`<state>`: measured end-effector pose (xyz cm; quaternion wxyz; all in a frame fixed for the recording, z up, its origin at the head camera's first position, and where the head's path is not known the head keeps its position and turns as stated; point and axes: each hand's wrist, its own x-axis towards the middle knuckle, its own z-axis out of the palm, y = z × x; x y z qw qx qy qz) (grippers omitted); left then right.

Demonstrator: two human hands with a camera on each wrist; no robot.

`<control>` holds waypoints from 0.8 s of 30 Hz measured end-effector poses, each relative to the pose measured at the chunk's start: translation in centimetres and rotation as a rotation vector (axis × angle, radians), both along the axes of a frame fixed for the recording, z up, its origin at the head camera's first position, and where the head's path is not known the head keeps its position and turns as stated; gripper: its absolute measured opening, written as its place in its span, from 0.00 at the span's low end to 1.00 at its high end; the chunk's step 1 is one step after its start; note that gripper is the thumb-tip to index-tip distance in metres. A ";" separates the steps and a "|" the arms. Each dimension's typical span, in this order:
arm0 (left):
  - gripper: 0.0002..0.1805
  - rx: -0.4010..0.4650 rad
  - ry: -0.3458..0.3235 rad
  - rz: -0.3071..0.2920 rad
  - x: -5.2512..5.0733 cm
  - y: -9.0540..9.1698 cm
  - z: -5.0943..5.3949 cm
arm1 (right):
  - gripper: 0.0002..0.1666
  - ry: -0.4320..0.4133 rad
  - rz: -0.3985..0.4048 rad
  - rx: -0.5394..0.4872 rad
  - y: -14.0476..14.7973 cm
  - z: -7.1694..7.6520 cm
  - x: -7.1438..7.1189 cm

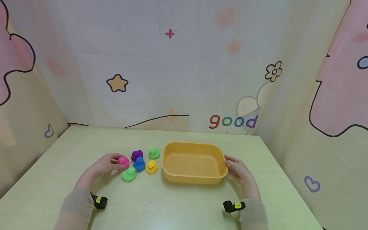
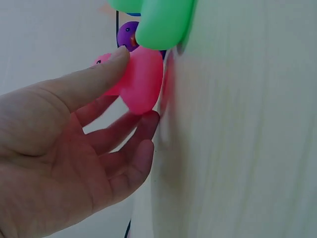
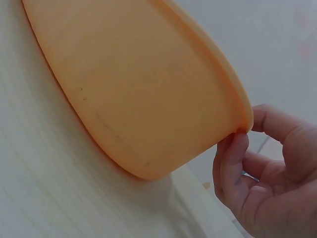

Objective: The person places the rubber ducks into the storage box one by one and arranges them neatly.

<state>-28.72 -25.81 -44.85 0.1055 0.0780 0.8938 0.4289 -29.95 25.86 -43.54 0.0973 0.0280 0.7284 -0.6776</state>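
My left hand (image 1: 108, 163) pinches a pink rubber duck (image 1: 123, 162) between thumb and fingers at the left of the duck group. In the left wrist view the pink duck (image 2: 142, 82) is close to the tabletop; whether it touches is hard to tell. Beside it are a green duck (image 1: 129, 174), a blue duck (image 1: 139, 164) and a purple duck (image 1: 137, 155). A yellow duck (image 1: 151, 166) and another green duck (image 1: 154, 153) sit nearer the orange basin (image 1: 195, 179). My right hand (image 1: 237, 169) grips the basin's right rim, thumb and fingers on either side, as the right wrist view shows.
The basin stands on a pale wooden table (image 1: 161, 204), right of the ducks. A printed cloth (image 1: 178, 70) hangs behind the table and along both sides. Each wrist wears a black camera, one by the left sleeve (image 1: 77, 204).
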 end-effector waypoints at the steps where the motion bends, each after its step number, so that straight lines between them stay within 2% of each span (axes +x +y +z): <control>1: 0.29 -0.009 -0.005 0.019 0.1 0.0 0.1 | 0.35 0.000 0.007 -0.005 0.1 0.0 0.1; 5: 0.34 -0.024 -0.039 0.118 0.3 0.0 0.5 | 0.35 -0.004 0.008 -0.032 0.2 -0.2 0.1; 8: 0.38 -0.005 -0.043 0.165 0.3 0.1 0.8 | 0.34 -0.007 -0.002 -0.039 0.2 -0.3 0.0; 14: 0.41 0.086 -0.024 0.203 0.5 0.7 1.4 | 0.33 0.001 -0.008 -0.028 0.3 -0.4 -0.1; 20: 0.42 0.167 -0.034 0.247 0.8 2.1 2.4 | 0.34 0.002 -0.006 -0.051 0.4 -0.5 -0.1; 24: 0.39 0.265 -0.028 0.234 0.9 3.5 3.3 | 0.34 0.005 -0.005 -0.073 0.3 -0.6 -0.1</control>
